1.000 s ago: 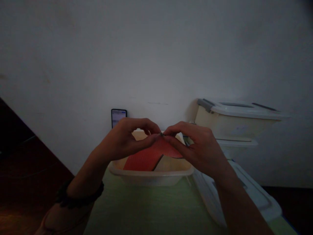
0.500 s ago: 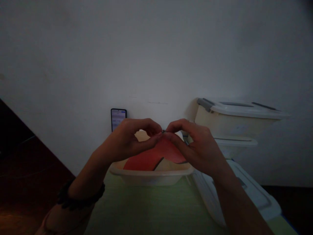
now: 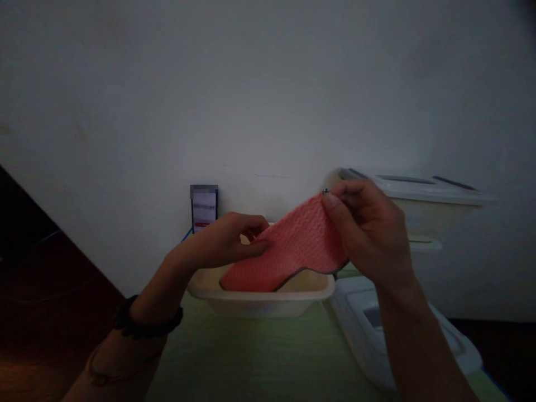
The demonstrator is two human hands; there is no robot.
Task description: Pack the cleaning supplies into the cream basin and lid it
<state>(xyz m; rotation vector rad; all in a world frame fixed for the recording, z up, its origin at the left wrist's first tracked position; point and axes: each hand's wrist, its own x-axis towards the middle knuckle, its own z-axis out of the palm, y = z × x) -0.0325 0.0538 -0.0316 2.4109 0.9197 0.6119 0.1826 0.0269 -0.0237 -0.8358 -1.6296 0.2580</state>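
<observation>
A pink-red textured cloth (image 3: 293, 240) with a dark edge is stretched slantwise above a cream plastic basin (image 3: 268, 307). My right hand (image 3: 372, 229) pinches its upper right corner, where a small dark tip pokes out over the thumb. My left hand (image 3: 230, 240) pinches the cloth's upper edge lower down on the left, thumb in front and the other fingers behind. The cloth's lower left part hangs down into the basin. The fingertips of my left hand are partly hidden behind the cloth.
A phone (image 3: 205, 209) leans upright against the white wall behind the basin. Lidded storage boxes (image 3: 435, 215) stand at the back right. A loose pale lid (image 3: 355, 307) lies right of the basin on the green tabletop (image 3: 251, 357).
My hands, which met at the cloth's edge, have parted. The right one has moved right and up with the corner, the left slightly left, and the cloth is now spread between them.
</observation>
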